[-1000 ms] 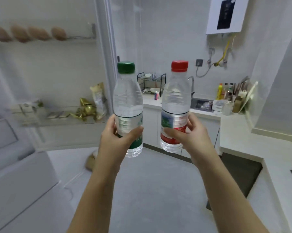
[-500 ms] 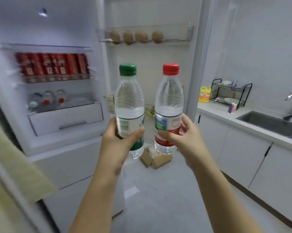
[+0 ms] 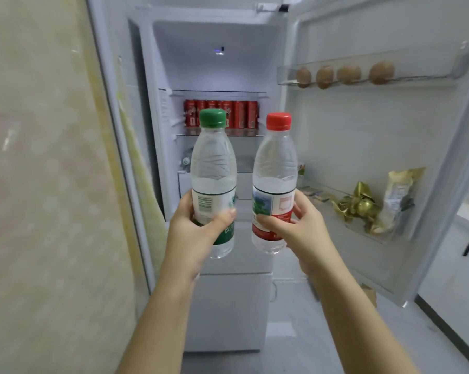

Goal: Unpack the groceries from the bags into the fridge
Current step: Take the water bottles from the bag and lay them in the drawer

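So the fridge [image 3: 217, 76] is standing wide open and it's already partly stocked: a row of red soda cans [image 3: 221, 114] is sitting on the upper shelf, four brown kiwi-looking fruits [image 3: 345, 74] are lining the top door rack [image 3: 417, 76], and a gold foil bundle [image 3: 359, 205] plus a snack bag [image 3: 399, 195] are sitting in the lower door bin. Looks like a good chunk of the unpacking is done, though I can't see any bags from here, so no idea how much is left. Right now the left hand [image 3: 193, 233] is wrapping firmly around the green-capped water bottle [image 3: 214, 182] and the right hand [image 3: 301, 228] is clamping the red-capped water bottle [image 3: 275, 182], both gripping around the label. Both bottles are being held in the air in front of the open compartment, just beside each other, not yet on any shelf. Their long axes are running vertical, caps pointing up, the red one tilting slightly right at the top.
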`<state>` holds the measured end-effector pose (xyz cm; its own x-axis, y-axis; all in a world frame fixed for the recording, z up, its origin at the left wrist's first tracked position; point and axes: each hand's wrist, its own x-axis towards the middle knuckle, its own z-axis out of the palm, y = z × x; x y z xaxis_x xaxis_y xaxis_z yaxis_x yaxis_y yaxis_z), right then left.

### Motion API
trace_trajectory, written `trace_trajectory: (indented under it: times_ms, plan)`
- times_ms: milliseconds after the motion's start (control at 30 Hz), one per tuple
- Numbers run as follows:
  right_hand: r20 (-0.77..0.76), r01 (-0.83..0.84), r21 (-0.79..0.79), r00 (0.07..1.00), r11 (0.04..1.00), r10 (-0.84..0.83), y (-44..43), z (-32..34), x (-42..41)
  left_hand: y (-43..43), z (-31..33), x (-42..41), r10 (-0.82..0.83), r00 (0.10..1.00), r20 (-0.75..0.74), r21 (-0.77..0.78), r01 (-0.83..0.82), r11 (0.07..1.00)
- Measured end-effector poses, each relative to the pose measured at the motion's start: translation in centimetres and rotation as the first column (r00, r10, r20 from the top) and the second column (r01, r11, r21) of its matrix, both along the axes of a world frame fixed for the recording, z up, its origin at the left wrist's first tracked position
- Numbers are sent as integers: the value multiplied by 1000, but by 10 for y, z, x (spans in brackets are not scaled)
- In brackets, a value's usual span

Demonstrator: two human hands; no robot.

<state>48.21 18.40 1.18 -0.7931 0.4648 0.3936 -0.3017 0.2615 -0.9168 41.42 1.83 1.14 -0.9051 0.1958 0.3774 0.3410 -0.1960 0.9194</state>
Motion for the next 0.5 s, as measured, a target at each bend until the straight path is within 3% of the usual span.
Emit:
trace_trajectory:
  times_ms: [500]
  plan:
    - [6, -81, -16, 997, 997, 81, -17, 1, -11, -20, -7, 0, 89, 996, 23, -42, -88, 995]
